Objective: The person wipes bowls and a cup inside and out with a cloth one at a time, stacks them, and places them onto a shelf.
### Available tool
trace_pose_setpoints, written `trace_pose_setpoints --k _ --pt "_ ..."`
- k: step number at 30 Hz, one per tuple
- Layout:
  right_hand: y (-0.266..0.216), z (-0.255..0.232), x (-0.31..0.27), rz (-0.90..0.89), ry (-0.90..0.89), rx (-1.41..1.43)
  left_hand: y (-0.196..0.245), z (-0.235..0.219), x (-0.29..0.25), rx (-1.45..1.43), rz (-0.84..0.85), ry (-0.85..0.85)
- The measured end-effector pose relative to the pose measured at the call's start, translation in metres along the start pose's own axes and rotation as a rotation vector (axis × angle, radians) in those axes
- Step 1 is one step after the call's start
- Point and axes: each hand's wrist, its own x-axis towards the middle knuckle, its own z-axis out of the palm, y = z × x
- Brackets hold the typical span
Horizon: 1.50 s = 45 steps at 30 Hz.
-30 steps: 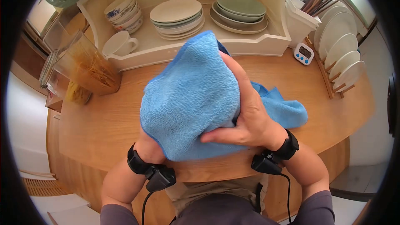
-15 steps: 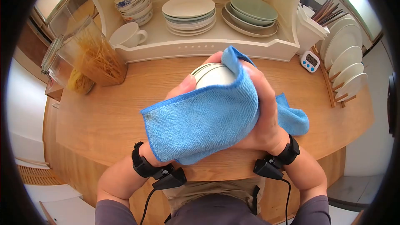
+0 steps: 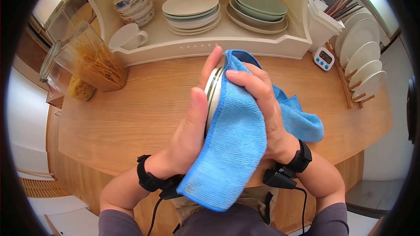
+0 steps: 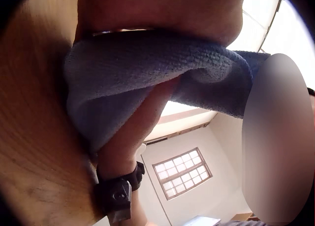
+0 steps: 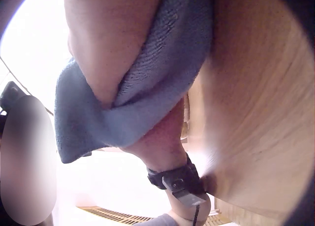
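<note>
A white dish with dark stripes (image 3: 213, 98) stands tilted on edge between the two hands over the table's front part. The left hand (image 3: 190, 126) holds its left side, thumb and fingers raised along it. Around its right side lies a blue cloth (image 3: 238, 126), which the right hand (image 3: 269, 109) grips with bent fingers, pressing it against the dish. The cloth's front corner hangs down towards the lap, and more blue cloth (image 3: 302, 120) rests on the table at the right. In both wrist views the cloth (image 4: 128, 68) (image 5: 147, 93) hides the dish.
A white shelf (image 3: 280, 49) behind holds bowls (image 3: 133, 4), a cup (image 3: 127, 37) and stacked plates (image 3: 190, 4). Pasta containers (image 3: 98, 63) stand at the left. A timer (image 3: 323, 59), a chopstick holder (image 3: 321, 24) and a rack of plates (image 3: 367, 54) are at the right.
The dish, covered by the cloth at first, came into sight and has turned onto its edge. The cloth's free corner swung down and right, and the left hand moved from beneath to the dish's left side.
</note>
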Motion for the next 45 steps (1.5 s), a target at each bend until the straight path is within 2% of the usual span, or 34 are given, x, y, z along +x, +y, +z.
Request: trace_pose_setpoints --k 3,5,6,8,11,12,14,15,16,19,20,21,23,24,25,26,29,34,37,40,43,45 --pt "-0.004 0.0 0.002 0.034 0.002 0.033 0.0 -0.004 -0.002 0.055 0.009 -0.018" --pt "-0.009 -0.001 0.008 0.004 0.086 -0.004 -0.001 -0.008 -0.004 0.258 0.047 -0.053" --pt "-0.009 0.0 0.008 0.006 0.086 -0.004 -0.002 -0.009 -0.003 0.257 0.046 -0.052" --pt "-0.007 -0.001 0.008 0.012 0.11 0.053 -0.004 -0.01 -0.003 0.318 0.126 -0.05" --pt "-0.003 -0.006 0.005 0.058 0.102 0.138 -0.005 -0.007 -0.006 0.293 0.061 -0.024" --pt "0.005 -0.003 0.004 0.034 0.151 0.202 -0.005 -0.008 -0.007 0.291 0.058 -0.025" --pt "0.006 -0.008 0.004 0.084 0.141 0.271 -0.004 -0.011 -0.009 0.623 0.2 -0.152" --pt "0.008 -0.009 0.001 0.108 0.147 0.312 -0.005 -0.009 -0.015 0.506 0.1 -0.095" --pt "0.0 -0.008 0.001 0.268 0.17 0.43 -0.005 -0.008 -0.016 0.504 0.098 -0.097" --pt "0.001 -0.012 0.002 0.326 0.156 0.531 -0.002 -0.008 -0.018 0.425 0.025 -0.1" --pt "0.005 -0.015 0.002 0.239 0.132 0.502 0.0 -0.009 -0.019 0.4 0.003 -0.101" --pt "0.006 -0.016 0.003 0.239 0.132 0.502 0.001 -0.009 -0.019 0.375 -0.02 -0.101" --pt "0.004 -0.019 0.006 0.316 0.132 0.543 0.003 -0.011 -0.02 0.324 -0.065 -0.1" --pt "0.003 -0.02 0.007 0.297 0.14 0.54 0.003 -0.012 -0.02 0.325 -0.065 -0.1" --pt "0.004 -0.021 0.007 0.296 0.141 0.54 0.001 -0.015 -0.02 0.202 -0.073 -0.113" --pt "0.004 -0.021 0.008 0.3 0.149 0.517 0.0 -0.016 -0.019 0.078 -0.082 -0.126" --pt "0.008 -0.023 0.009 0.305 0.165 0.442 0.005 -0.01 -0.015 0.076 -0.034 -0.067" --pt "0.015 -0.029 0.014 0.259 0.186 0.227 0.017 -0.007 -0.005 0.045 -0.075 0.048" --pt "0.018 -0.035 0.015 0.301 0.216 0.126 0.022 -0.004 0.003 0.019 -0.045 0.132" --pt "0.028 -0.044 0.02 0.38 0.376 -0.021 0.02 -0.016 0.009 -0.156 -0.01 0.315" --pt "0.04 -0.061 0.018 0.477 0.427 -0.12 0.021 -0.025 0.011 -0.127 -0.04 0.311" --pt "0.044 -0.069 0.02 0.525 0.475 -0.089 0.022 -0.025 0.009 -0.196 -0.068 0.297"
